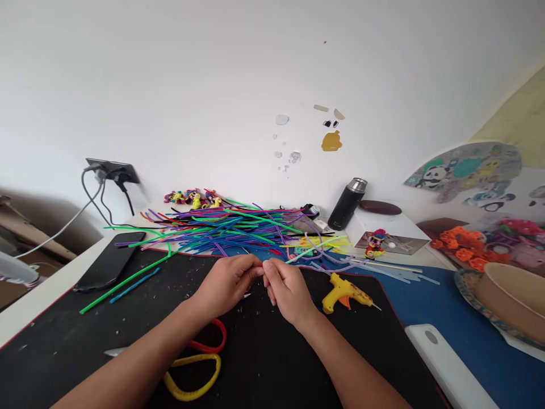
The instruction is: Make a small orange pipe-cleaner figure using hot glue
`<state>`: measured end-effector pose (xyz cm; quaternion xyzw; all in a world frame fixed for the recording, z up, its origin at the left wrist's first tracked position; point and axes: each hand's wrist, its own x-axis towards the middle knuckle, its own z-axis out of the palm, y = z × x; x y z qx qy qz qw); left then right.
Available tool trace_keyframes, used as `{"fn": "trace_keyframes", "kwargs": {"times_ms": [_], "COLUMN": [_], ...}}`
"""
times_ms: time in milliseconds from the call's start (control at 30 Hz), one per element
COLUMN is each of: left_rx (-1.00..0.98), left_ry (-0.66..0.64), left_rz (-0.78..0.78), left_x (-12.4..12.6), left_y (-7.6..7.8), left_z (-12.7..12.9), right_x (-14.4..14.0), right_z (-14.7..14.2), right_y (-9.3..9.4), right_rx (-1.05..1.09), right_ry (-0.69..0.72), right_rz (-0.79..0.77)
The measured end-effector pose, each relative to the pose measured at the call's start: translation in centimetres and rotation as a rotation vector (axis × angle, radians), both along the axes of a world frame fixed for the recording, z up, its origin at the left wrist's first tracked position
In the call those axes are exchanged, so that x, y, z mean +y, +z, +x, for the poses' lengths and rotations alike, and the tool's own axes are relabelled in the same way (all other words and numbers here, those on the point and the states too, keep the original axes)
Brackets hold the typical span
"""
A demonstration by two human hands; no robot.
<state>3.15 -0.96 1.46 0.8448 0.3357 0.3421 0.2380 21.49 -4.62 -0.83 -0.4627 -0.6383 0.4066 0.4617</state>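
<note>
Left hand (227,282): I see its grip pinched, fingertips meeting the right's; contents too small to tell.
Right hand (286,288): grip likewise pinched.
Pipe cleaners (238,227): heaped just beyond both hands.
Glue gun (344,292): right, on counter (63,341).

A home craft corner, set against a plain white wall. Black work mat (264,363) flecked with trimmings on a desk; heap of coloured pipe cleaners (225,227) along the back edge; yellow glue gun (343,292) and red-and-yellow scissors (200,363) lying ready. Domestic signs all around: phone (110,267) lying on the desk, cables at a wall socket (113,169), black thermos flask (347,203), panda picture (464,170), stickers stuck on the wall, finished orange craft flowers (462,245) off to the right.
</note>
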Motion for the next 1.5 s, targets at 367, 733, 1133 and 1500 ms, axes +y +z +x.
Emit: {"fn": "trace_keyframes", "kwargs": {"times_ms": [367, 733, 1133, 1500], "left_rx": [0.031, 0.116, 0.569, 0.716], "left_ry": [-0.039, 0.208, 0.251, 0.285], "left_rz": [0.211, -0.019, -0.078, -0.141], "left_x": [0.7, 1.8, 4.1, 3.3], "left_y": [-0.5, 1.2, 0.6, -1.2], "left_z": [-0.7, -2.4, -6.4, -5.9], "right_x": [0.0, -0.2, -0.5, -1.0], "right_z": [-0.2, 0.0, 0.1, -0.1], "right_y": [0.3, 1.3, 1.8, 2.3], "right_rx": [-0.064, 0.175, 0.065, 0.013], "right_ry": [-0.088, -0.028, -0.031, -0.006], "right_rz": [-0.002, -0.021, 0.073, 0.076]}}
